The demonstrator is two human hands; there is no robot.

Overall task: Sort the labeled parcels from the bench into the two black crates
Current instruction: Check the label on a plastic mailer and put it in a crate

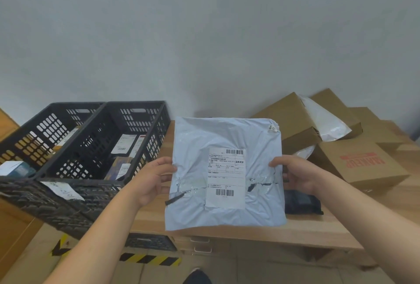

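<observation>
I hold a pale grey poly-mailer parcel [197, 138] upright above the wooden bench [272, 231], its white shipping label facing me. My left hand [152, 181] grips its left edge, thumb on the front. My right hand [293, 174] grips the right edge the same way. Two black crates stand side by side to the left: the left crate [43, 124] and the right crate [138, 111], each with labeled parcels inside.
Brown cardboard boxes [359, 165] and a white mailer [327, 122] are piled on the bench at the right. A dark packet [302, 202] lies on the bench behind the held parcel. Yellow-black floor tape [150, 260] runs below the crates.
</observation>
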